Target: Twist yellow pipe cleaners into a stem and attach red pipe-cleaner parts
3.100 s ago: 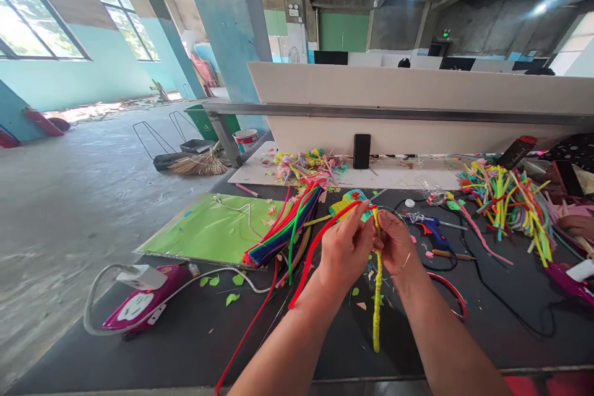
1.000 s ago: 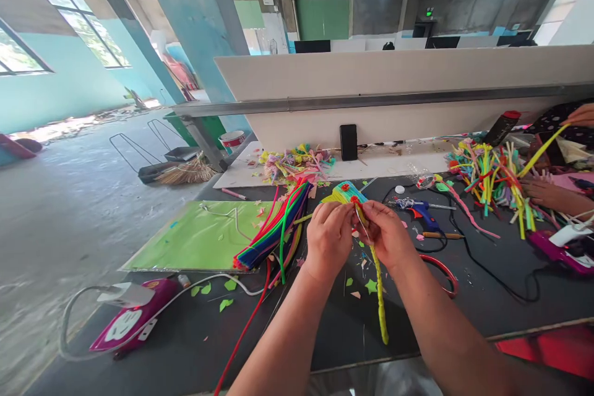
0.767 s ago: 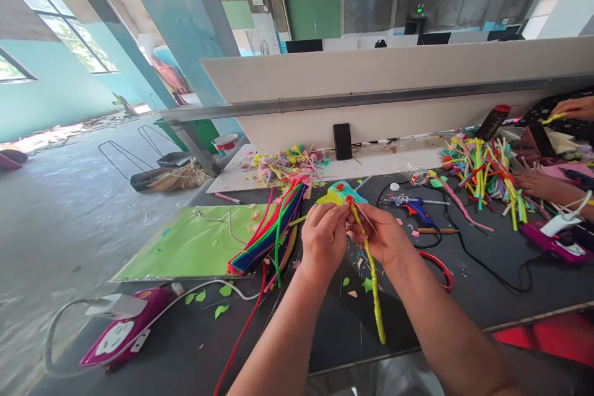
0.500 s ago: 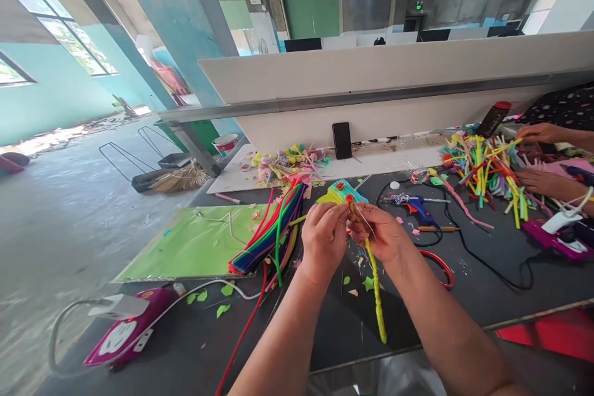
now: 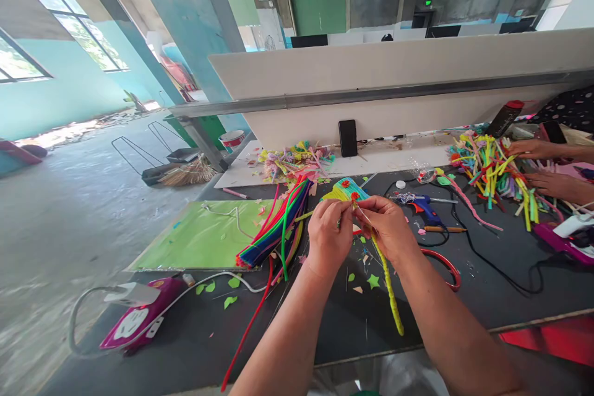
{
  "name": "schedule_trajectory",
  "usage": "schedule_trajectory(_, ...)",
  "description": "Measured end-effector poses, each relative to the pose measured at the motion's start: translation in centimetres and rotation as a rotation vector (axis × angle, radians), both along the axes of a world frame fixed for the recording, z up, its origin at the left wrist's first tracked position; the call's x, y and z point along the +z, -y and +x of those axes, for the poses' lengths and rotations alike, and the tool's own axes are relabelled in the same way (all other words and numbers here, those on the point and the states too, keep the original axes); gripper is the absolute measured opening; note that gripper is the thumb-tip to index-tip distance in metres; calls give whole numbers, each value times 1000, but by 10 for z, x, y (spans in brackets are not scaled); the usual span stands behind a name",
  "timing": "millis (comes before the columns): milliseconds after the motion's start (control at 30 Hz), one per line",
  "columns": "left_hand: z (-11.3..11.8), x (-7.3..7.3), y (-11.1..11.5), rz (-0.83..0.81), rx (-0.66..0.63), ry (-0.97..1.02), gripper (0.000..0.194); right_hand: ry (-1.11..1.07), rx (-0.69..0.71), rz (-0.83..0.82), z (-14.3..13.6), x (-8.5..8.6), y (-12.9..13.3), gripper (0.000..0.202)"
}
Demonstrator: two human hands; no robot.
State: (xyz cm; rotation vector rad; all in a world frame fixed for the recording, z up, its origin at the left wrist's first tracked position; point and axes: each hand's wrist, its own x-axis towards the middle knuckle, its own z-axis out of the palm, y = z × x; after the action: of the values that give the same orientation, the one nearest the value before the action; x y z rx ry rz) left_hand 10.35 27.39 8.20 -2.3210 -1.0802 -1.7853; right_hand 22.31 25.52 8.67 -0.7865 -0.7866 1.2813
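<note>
My left hand (image 5: 330,232) and my right hand (image 5: 384,223) meet over the table, fingertips pinched close together. Between them is the top of a yellow fuzzy pipe-cleaner stem (image 5: 388,288), whose long end hangs below my right hand. A small red piece (image 5: 354,197) shows just above the fingertips. Thin pale wire strands stick out beside my right fingers. Just beyond the hands lies a yellow and light-blue fuzzy piece (image 5: 355,188) with a red dot on it. To the left of my left hand is a bundle of coloured pipe cleaners (image 5: 273,229). My fingers hide the exact grip.
A blue glue gun (image 5: 426,209), a brown pencil (image 5: 445,229) and red-handled scissors (image 5: 452,269) lie at right. A green sheet (image 5: 185,238) and purple power strip (image 5: 139,315) are at left. Another person's hands (image 5: 557,185) work by a pipe-cleaner pile (image 5: 487,167). A phone (image 5: 348,138) stands behind.
The view has turned slightly left, shifting the scene rightward. The hanging end of the yellow stem has swung right, and my right hand has tilted a little. Both hands stay together at the stem's top.
</note>
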Motion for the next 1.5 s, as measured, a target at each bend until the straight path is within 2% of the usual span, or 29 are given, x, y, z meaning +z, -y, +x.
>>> schedule_trajectory(233,3,-1,1,-73,7,-28,9,182,-82,-40,0,-9,-5,23)
schedule_trajectory(467,4,4,6,-138,-77,-146,14,132,-134,-34,8,-11,-10,18)
schedule_trajectory(700,-5,12,1,-217,-207,-165,14,102,-75,11,6,-14,-10,17)
schedule_trajectory(867,-16,24,8,-298,-288,-197,16,-31,45,-26,10,-11,-11,19)
schedule_trajectory(967,-31,39,15,-342,-352,-207,19,-103,209,-34,12,-8,-8,21)
schedule_trajectory(1133,-52,62,11,-337,-336,-230,13,-166,453,-20,5,-8,1,19)
schedule_trajectory(1300,-54,71,3,-383,-399,-321,10,-172,522,-27,-1,-8,5,17)
schedule_trajectory(1433,-54,77,0,-458,-475,-383,8,-153,506,-34,-2,-7,6,17)
schedule_trajectory(1500,-54,77,-2,-504,-468,-387,7,-158,497,-44,-3,-8,5,18)
